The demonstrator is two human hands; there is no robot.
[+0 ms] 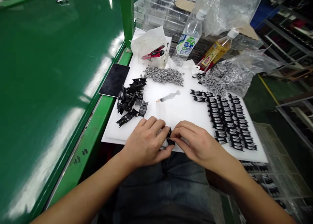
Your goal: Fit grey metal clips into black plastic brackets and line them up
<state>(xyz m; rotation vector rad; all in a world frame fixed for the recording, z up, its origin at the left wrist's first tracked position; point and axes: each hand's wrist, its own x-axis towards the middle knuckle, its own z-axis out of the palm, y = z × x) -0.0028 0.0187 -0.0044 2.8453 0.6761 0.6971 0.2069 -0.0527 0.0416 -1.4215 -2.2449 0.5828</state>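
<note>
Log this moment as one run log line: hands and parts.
left hand: holds small black plastic part | right hand: holds same part | beside: white sheet; heap of black plastic parts; clear plastic syringe

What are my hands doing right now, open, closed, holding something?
Left hand: closed, holding a small black plastic part at the fingertips.
Right hand: closed, pinching the same part from the other side.

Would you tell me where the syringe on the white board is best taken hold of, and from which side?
Pinch the syringe by its barrel from above: it lies flat on the white board, its barrel the straight part between tip and plunger.
</note>
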